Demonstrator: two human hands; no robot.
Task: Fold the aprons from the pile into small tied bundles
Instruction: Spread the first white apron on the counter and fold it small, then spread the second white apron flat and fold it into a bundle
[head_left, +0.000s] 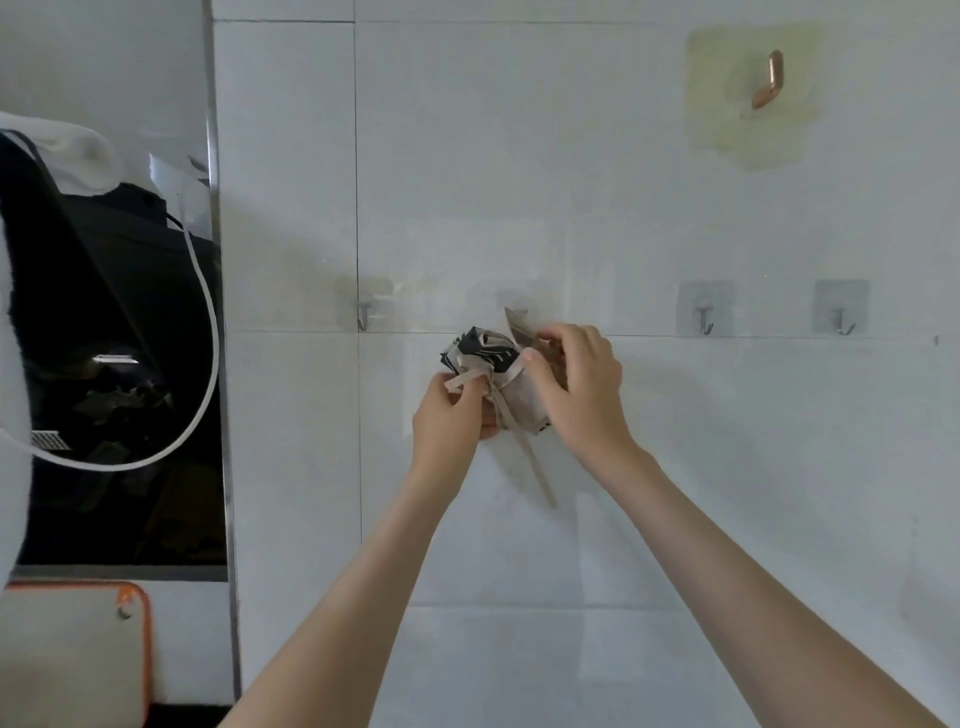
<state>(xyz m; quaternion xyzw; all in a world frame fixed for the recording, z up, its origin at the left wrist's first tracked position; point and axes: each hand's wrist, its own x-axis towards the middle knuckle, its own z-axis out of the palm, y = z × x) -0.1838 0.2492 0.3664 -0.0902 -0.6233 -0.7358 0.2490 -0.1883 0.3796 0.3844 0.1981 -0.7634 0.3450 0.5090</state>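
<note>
Holding the bundle (501, 376) up in the air, just below and right of a hook (363, 315), pinching its tie (523, 447) with the left hand (451, 423) and gripping the roll with the right hand (584, 387), judging it soft, light and springy, best kept squeezed at the tie.

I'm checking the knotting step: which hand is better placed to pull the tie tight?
Probably left: the left hand pinches the tie, while the right hand grips and steadies the apron bundle.
</note>
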